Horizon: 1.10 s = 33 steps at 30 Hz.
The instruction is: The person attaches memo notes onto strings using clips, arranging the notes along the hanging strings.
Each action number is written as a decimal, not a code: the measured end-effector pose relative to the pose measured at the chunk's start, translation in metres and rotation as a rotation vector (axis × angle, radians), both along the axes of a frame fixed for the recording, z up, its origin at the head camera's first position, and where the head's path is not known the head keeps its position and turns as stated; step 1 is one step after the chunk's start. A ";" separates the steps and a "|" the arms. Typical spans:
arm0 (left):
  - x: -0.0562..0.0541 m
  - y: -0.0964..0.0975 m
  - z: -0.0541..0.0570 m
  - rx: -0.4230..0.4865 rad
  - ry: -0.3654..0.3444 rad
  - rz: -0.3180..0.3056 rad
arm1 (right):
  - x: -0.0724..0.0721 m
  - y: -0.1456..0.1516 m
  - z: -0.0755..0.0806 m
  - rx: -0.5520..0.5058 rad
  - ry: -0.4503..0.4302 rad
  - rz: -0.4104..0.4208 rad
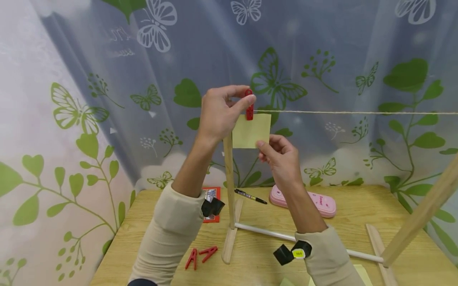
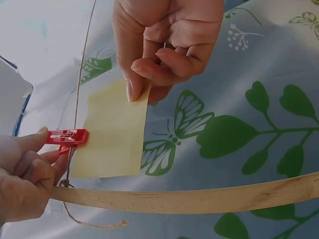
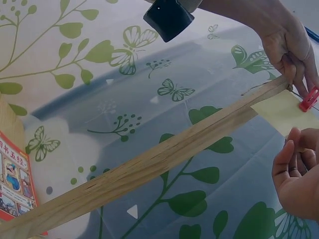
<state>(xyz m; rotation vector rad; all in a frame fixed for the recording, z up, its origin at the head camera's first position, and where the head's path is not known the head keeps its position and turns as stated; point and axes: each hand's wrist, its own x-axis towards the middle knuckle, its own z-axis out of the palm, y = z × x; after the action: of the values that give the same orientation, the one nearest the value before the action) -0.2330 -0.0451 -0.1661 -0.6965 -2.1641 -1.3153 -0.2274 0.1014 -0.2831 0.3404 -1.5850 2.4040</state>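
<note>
A pale yellow paper square (image 1: 247, 133) hangs at the left end of a thin string (image 1: 343, 112), beside a wooden post (image 1: 229, 174). Over its top edge sits a red clothespin (image 1: 249, 107), whose upper end my left hand (image 1: 219, 111) pinches between thumb and fingers. My right hand (image 1: 284, 159) pinches the paper's lower right corner. In the left wrist view the clothespin (image 2: 67, 137) lies across the string and the paper's edge, close to the knot on the post.
Two red clothespins (image 1: 200, 256) lie on the wooden table (image 1: 264, 258). Behind stand a pink pencil case (image 1: 323, 204), a pen (image 1: 250, 196) and a red-bordered booklet (image 1: 216, 194). A white rod (image 1: 264, 232) joins the stand's feet; a second post (image 1: 422, 214) rises right. More yellow paper (image 1: 363, 274) lies in front.
</note>
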 end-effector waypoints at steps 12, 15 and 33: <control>0.002 -0.003 0.000 -0.013 -0.060 -0.042 | -0.001 0.001 -0.001 0.012 0.001 0.022; 0.003 -0.005 0.000 -0.005 -0.051 -0.047 | -0.001 0.001 -0.001 0.018 0.009 0.035; 0.012 -0.038 -0.024 0.201 0.106 -0.093 | -0.002 0.008 -0.003 0.194 0.023 0.062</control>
<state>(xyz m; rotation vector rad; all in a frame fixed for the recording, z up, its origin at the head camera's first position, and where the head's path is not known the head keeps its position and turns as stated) -0.2212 -0.0829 -0.1898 -0.7747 -1.9050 -1.4847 -0.2291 0.1095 -0.2860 0.4576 -1.8281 2.2855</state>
